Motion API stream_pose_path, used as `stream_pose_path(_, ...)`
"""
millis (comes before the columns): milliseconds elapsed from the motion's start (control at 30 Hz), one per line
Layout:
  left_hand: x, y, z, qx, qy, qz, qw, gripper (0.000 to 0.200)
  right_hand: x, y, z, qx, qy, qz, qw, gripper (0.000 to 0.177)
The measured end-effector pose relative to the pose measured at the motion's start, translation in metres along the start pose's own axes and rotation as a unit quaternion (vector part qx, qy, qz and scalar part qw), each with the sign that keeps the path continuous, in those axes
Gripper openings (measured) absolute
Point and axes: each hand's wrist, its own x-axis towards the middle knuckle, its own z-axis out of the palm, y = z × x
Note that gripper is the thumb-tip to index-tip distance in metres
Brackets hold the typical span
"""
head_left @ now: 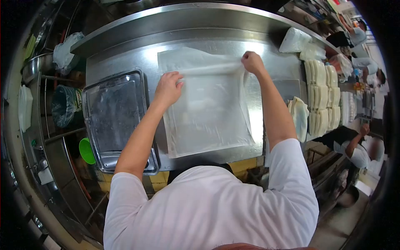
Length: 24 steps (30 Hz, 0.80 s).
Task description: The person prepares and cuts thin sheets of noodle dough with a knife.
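Observation:
A large translucent plastic sheet (208, 112) lies on the steel worktable in front of me, its far part folded or lifted in a band across the top. My right hand (252, 62) is closed on the far right corner, with the plastic bunched at its fingers. At the far left side, my left hand (168, 86) curls its fingers and thumb on the edge of the fold. Left of the sheet, below my left forearm, rests a rectangular metal tray (143, 93).
Stacks of pale, flat wrapped packs (321, 93) stand at the right, with a folded cloth (298, 116) beside them. Clear plastic bags (295, 40) lie at the back right. A raised steel edge (187, 18) bounds the back. Other people (354, 154) are farther right.

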Motion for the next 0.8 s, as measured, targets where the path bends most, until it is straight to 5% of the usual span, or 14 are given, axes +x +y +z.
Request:
stream_pose_path(33,0.001,0.000,0.003,-0.002,-0.001,0.001,1.000,0.026,-0.001,-0.002,0.000,-0.002,0.000,0.002,1.000,0.019)
stream_pose_path(100,0.001,0.002,0.007,0.069,0.011,0.006,0.998,0.035,-0.006,-0.005,-0.001,0.075,0.281,-0.046,0.956,0.017)
stream_pose_path(167,-0.002,0.008,0.010,0.085,0.011,0.022,0.996,0.039,-0.028,-0.021,-0.007,0.081,0.303,-0.028,0.949,0.018)
stream_pose_path(233,-0.007,0.015,0.016,0.101,0.011,0.037,0.994,0.042,-0.060,-0.036,-0.004,0.123,0.246,-0.016,0.961,0.022)
stream_pose_path(300,-0.010,0.017,0.021,0.098,-0.073,0.094,0.988,0.048,-0.096,-0.055,0.002,0.080,-0.033,0.020,0.996,0.034)
stream_pose_path(433,0.006,0.007,0.028,0.164,-0.057,0.053,0.983,0.057,-0.087,-0.022,0.065,-0.116,0.069,-0.139,0.981,0.051)
stream_pose_path(500,0.016,0.017,0.024,0.210,-0.098,-0.017,0.973,0.062,-0.069,-0.029,0.054,-0.115,-0.021,-0.028,0.993,0.063)
stream_pose_path(633,0.011,0.053,0.046,0.188,-0.084,0.042,0.978,0.060,-0.090,-0.088,0.061,-0.061,-0.070,-0.083,0.992,0.066)
stream_pose_path(700,0.006,0.064,0.056,0.179,-0.131,0.058,0.973,0.063,-0.113,-0.117,0.068,0.085,-0.185,-0.134,0.970,0.065)
stream_pose_path(733,0.005,0.058,0.056,0.201,-0.148,0.025,0.968,0.064,-0.113,-0.102,0.079,0.084,-0.183,-0.134,0.970,0.065)
stream_pose_path(800,-0.007,0.025,0.033,0.224,-0.115,0.015,0.968,0.064,-0.114,-0.050,0.094,-0.138,-0.046,-0.133,0.980,0.066)
